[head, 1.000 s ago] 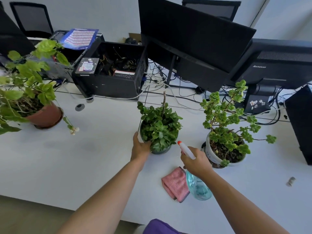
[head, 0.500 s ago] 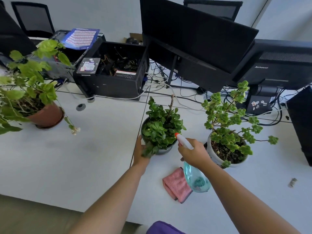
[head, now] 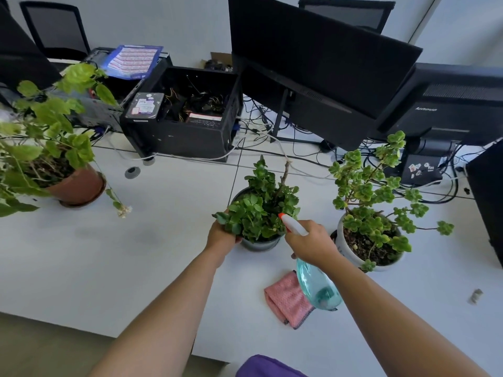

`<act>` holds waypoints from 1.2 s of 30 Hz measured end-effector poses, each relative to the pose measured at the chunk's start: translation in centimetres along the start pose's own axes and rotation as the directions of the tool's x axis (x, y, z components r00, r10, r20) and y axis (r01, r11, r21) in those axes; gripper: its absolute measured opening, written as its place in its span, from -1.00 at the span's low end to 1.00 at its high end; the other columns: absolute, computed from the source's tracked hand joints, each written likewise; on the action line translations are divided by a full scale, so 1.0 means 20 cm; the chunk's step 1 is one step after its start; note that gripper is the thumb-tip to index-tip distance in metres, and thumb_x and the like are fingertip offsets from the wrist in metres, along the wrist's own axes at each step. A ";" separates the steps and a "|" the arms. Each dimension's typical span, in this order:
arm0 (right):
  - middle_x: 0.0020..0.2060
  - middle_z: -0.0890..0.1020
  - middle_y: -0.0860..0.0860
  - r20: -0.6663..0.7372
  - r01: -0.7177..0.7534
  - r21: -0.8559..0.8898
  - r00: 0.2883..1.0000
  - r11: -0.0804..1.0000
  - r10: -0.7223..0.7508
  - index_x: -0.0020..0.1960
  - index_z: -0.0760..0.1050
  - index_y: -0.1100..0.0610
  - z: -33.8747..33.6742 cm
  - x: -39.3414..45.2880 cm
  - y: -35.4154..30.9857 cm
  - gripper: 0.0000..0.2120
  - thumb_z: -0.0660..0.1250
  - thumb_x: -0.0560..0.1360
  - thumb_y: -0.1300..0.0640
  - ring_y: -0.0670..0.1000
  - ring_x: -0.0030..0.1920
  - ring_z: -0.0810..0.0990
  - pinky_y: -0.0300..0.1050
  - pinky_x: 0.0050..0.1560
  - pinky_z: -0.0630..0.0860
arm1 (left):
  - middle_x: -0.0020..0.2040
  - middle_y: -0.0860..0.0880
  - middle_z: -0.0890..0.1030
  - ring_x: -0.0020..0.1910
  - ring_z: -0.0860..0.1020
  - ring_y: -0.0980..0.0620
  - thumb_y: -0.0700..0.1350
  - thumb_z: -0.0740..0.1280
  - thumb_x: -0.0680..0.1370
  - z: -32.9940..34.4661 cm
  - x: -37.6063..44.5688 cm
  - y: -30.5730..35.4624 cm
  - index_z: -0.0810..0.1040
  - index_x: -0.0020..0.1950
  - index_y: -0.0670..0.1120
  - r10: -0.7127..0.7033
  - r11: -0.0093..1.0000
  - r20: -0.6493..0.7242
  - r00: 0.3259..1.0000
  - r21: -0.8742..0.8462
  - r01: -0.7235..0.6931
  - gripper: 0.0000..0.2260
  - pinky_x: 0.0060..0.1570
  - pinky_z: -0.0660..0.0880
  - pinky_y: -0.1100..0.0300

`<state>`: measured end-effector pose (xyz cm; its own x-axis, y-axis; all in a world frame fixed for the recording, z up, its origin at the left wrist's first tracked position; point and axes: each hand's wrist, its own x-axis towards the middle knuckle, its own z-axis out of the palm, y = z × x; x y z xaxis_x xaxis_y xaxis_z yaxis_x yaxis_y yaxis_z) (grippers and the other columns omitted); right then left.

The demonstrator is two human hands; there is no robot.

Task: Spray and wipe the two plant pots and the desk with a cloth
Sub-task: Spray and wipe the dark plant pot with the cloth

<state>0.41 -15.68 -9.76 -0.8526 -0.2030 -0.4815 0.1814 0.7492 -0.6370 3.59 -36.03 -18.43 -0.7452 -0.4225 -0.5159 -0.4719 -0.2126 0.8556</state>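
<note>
A small grey plant pot (head: pixel 260 244) with a leafy green plant stands tilted on the white desk (head: pixel 109 254). My left hand (head: pixel 221 235) grips its left side. My right hand (head: pixel 313 244) holds a teal spray bottle (head: pixel 317 285), whose white nozzle with an orange tip points at the pot's foliage. To the right stands a white plant pot (head: pixel 351 254) with a taller green plant. A folded pink cloth (head: pixel 287 300) lies on the desk in front of the pots, partly under the bottle.
A terracotta pot (head: pixel 79 186) with a leafy plant stands at the left. Behind are an open black computer case (head: pixel 185 137), two black monitors (head: pixel 321 55), tangled cables and a dark tower (head: pixel 487 200) at the right edge. A small scrap (head: pixel 475 296) lies at the right.
My left hand has tipped the grey pot toward me and to the left. My right hand with the spray bottle has moved up closer to the plant.
</note>
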 end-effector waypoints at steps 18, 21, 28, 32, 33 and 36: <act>-0.24 0.64 0.23 -0.129 0.084 0.082 0.989 0.993 -0.073 -0.10 0.50 0.14 0.08 -0.08 0.29 -0.78 0.24 0.40 0.01 0.26 -0.20 0.65 0.21 -0.14 0.62 | 0.17 -0.19 0.64 0.02 0.66 -0.17 -0.14 0.39 0.54 0.21 -0.08 -0.13 0.51 0.29 -0.05 -0.032 0.944 0.174 0.984 -0.318 0.087 -0.69 -0.06 0.63 -0.04; -0.17 0.63 0.17 -0.169 0.080 0.148 0.984 0.986 -0.055 0.07 0.48 0.09 0.05 -0.14 0.38 -0.81 0.31 0.47 0.08 0.20 -0.13 0.61 0.17 -0.04 0.57 | 0.19 -0.22 0.62 -0.10 0.68 -0.14 -0.20 0.42 0.51 0.29 -0.07 -0.16 0.42 0.37 -0.06 -0.070 0.924 0.156 0.985 -0.361 0.123 -0.56 -0.17 0.65 0.03; -0.17 0.63 0.13 -0.420 -0.087 -0.034 0.905 0.996 0.065 -0.04 0.48 0.15 -0.03 -0.24 0.78 -0.72 0.26 0.57 -0.07 0.22 -0.09 0.60 0.01 -0.13 0.45 | -0.12 -0.18 0.56 -0.23 0.57 -0.03 -0.29 0.27 0.58 0.59 -0.15 -0.22 0.31 0.33 -0.03 -0.064 0.942 0.024 0.998 -0.330 0.069 -0.63 -0.15 0.63 0.08; -0.18 0.68 0.11 -0.387 -0.300 0.157 0.858 0.941 0.338 0.22 0.48 0.08 -0.20 -0.24 1.06 -0.53 0.12 0.58 -0.27 0.24 -0.08 0.65 0.04 -0.11 0.50 | 0.10 -0.17 0.56 -0.08 0.63 -0.04 0.03 0.28 0.60 0.73 -0.27 -0.34 0.08 0.50 0.22 -0.068 0.994 -0.057 0.996 -0.090 0.063 -0.45 -0.12 0.59 0.13; -0.16 0.70 0.13 -0.395 -0.325 0.233 0.829 0.916 0.395 0.28 0.49 0.12 -0.25 -0.24 1.14 -0.44 0.13 0.56 -0.30 0.23 -0.10 0.66 0.05 -0.06 0.54 | 0.14 -0.15 0.54 -0.02 0.63 -0.07 0.13 0.27 0.58 0.76 -0.31 -0.38 0.00 0.53 0.23 -0.069 0.997 -0.059 0.996 0.034 0.071 -0.38 -0.06 0.57 0.09; 0.01 0.71 0.16 -0.463 -0.340 0.404 0.725 0.849 0.511 0.33 0.50 0.08 -0.39 -0.25 1.36 -0.38 0.17 0.51 -0.35 0.24 0.01 0.67 0.05 0.11 0.53 | 0.09 -0.05 0.53 0.18 0.55 -0.16 0.21 0.25 0.56 0.83 -0.38 -0.47 -0.06 0.58 0.03 -0.122 0.928 -0.035 0.992 0.351 0.126 -0.27 0.24 0.43 -0.06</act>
<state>5.88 10.65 -20.07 -0.7521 0.5273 -0.3953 0.6420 0.4508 -0.6202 5.84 -16.16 -23.17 -0.6653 -0.4241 -0.6144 -0.6972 0.0587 0.7145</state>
